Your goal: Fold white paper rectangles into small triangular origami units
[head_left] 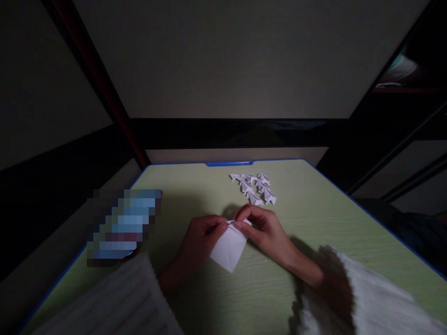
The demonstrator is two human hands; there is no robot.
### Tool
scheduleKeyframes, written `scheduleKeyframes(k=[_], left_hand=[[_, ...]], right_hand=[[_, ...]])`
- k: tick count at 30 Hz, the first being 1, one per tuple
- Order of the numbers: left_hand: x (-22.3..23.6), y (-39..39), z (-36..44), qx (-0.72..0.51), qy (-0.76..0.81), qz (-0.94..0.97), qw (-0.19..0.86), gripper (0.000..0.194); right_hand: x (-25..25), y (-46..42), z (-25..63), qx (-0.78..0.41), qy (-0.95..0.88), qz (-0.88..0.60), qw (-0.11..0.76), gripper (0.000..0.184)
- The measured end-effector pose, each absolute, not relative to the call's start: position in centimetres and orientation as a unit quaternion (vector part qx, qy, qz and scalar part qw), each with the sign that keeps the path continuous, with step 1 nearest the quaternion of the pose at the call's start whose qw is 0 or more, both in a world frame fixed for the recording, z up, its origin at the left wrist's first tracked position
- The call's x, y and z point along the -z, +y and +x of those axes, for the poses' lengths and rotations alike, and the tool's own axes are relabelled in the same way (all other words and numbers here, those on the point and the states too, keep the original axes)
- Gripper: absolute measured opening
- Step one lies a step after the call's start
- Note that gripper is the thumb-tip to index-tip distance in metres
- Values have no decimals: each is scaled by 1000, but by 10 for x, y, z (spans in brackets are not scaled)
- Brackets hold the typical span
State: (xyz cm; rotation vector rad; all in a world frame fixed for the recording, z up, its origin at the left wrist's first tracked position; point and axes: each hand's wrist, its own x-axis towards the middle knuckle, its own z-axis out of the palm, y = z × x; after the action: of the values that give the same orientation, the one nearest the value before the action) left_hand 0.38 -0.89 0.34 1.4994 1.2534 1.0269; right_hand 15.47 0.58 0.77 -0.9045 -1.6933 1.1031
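A white sheet of paper [230, 249], creased and shaped like a diamond with one corner pointing toward me, is held between both hands over the table. My left hand [200, 239] pinches its upper left edge between thumb and fingers. On the opposite side, my right hand [263, 228] grips the upper right edge, its thumb on top and fingers curled behind. The top edge looks folded over where the two thumbs come close together. Just beyond my hands lie several small folded paper pieces [246, 186], pointed and white, grouped close together.
The pale green table [314, 218] has a blue rim and a blue handle-like strip [229, 164] at its far edge. A blurred-out, bluish object [125, 225] rests at the left. Behind the table stands a pale panel [237, 60]; dark shelving [412, 88] is at the right.
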Motion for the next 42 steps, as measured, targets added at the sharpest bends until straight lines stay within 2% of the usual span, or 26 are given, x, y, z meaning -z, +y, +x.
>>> scheduleKeyframes(k=[12,17,21,24,34,42], left_hand=[[-2,-10,3,-385,479,618,491,20],[-6,-11,3,-397,501,649,413,26],[-10,-14,3,-402,513,673,349,24],[-13,-15,4,-404,515,687,316,26],[-12,-14,2,-422,522,674,308,26],[-12,-14,4,-435,540,633,344,26]], right_hand=[[-10,3,153,-465,-654,-420,424,10],[-10,3,149,-512,-615,-394,452,11],[-9,5,146,-600,-521,-350,496,30],[-8,7,147,-622,-487,-351,502,37],[-4,9,149,-645,-464,-353,494,20],[-4,10,149,-548,-514,-401,524,18]])
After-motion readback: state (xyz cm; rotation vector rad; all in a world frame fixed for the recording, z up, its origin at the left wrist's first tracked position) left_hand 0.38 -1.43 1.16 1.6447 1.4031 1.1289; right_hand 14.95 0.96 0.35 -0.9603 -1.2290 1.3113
